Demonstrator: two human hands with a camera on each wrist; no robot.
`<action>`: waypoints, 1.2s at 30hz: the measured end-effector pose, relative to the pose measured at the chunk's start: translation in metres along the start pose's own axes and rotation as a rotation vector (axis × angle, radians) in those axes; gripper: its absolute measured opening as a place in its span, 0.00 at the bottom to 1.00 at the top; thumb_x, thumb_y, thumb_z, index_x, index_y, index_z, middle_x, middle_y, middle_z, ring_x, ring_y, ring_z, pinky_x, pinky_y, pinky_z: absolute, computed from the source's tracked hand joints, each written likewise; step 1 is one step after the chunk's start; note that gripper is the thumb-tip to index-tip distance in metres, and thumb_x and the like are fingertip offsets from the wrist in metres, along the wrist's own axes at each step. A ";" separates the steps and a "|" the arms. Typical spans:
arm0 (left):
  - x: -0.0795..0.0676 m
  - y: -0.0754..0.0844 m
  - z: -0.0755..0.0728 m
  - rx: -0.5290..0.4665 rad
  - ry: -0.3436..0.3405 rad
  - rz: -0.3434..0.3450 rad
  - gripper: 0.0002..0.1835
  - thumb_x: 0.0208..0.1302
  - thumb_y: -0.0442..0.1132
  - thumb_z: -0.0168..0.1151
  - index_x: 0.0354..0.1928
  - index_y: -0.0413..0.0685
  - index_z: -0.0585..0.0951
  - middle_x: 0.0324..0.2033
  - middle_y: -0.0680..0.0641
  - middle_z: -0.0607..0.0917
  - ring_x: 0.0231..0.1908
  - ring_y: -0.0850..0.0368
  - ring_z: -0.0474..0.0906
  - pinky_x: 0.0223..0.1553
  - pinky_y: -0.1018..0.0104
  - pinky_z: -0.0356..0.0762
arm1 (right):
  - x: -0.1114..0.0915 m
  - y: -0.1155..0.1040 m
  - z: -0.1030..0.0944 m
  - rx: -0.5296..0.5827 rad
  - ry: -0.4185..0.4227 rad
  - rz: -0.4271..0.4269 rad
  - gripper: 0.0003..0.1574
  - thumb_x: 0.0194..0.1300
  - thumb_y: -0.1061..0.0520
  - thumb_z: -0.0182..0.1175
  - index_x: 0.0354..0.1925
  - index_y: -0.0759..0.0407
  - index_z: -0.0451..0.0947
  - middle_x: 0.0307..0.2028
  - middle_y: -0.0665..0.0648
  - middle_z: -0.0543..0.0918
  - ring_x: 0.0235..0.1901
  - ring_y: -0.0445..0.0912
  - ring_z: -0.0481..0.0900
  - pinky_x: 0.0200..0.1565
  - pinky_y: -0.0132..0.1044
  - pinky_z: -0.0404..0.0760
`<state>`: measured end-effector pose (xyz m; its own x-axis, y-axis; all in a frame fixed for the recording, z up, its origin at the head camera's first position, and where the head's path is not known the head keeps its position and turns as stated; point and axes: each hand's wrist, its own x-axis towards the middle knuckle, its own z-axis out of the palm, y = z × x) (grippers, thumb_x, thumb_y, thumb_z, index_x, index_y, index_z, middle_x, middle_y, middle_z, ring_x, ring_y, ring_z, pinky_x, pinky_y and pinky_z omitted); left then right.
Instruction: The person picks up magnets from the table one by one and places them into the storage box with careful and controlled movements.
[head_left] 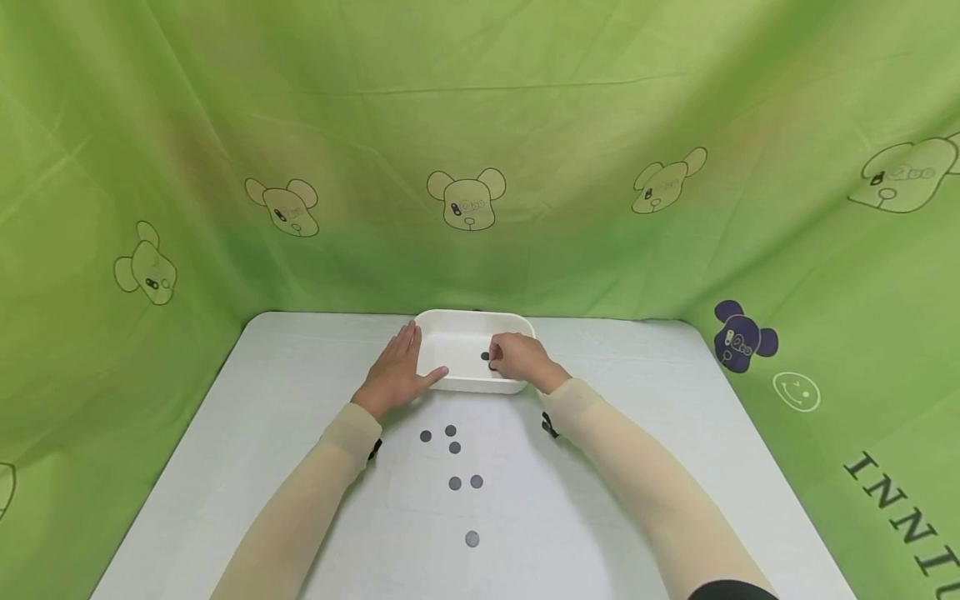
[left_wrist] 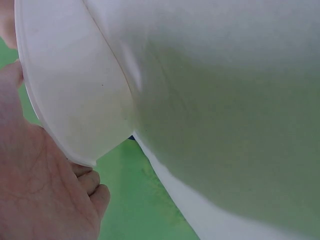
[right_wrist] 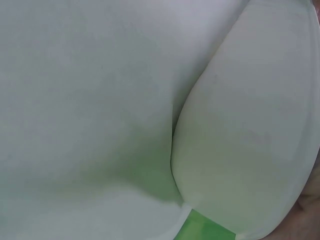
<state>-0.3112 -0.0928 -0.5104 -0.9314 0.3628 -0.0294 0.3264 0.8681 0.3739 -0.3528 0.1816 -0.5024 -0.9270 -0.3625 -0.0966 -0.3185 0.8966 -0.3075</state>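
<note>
A white tray [head_left: 450,346] sits at the far edge of the table. My left hand [head_left: 393,373] lies against its left end, fingers straight and thumb over the near rim; in the left wrist view the palm [left_wrist: 40,185] is beside the tray's wall [left_wrist: 80,85]. Inside the tray's right part, my right hand [head_left: 521,358] has its fingers curled and pinches a small dark round disc [head_left: 492,366], mostly covered by the fingertips. Another dark disc [head_left: 485,356] shows just left of them. In the right wrist view the tray's wall [right_wrist: 245,125] hides most of that hand.
Several grey discs lie on the white table [head_left: 300,375] in front of the tray, among them one disc [head_left: 426,436] at the left and one disc [head_left: 472,539] nearest me. A green printed cloth [head_left: 465,267] hangs behind and beside the table.
</note>
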 end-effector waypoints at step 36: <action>0.002 -0.001 0.001 0.016 -0.012 -0.015 0.59 0.77 0.74 0.47 0.85 0.36 0.41 0.86 0.39 0.38 0.86 0.45 0.33 0.84 0.53 0.37 | -0.002 0.006 0.003 0.169 0.075 -0.055 0.04 0.73 0.59 0.65 0.44 0.57 0.83 0.37 0.54 0.86 0.35 0.48 0.80 0.43 0.45 0.81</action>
<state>-0.3135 -0.0928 -0.5117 -0.9343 0.3536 -0.0457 0.3150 0.8788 0.3583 -0.3523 0.1875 -0.5067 -0.9235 -0.3836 -0.0061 -0.3369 0.8184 -0.4655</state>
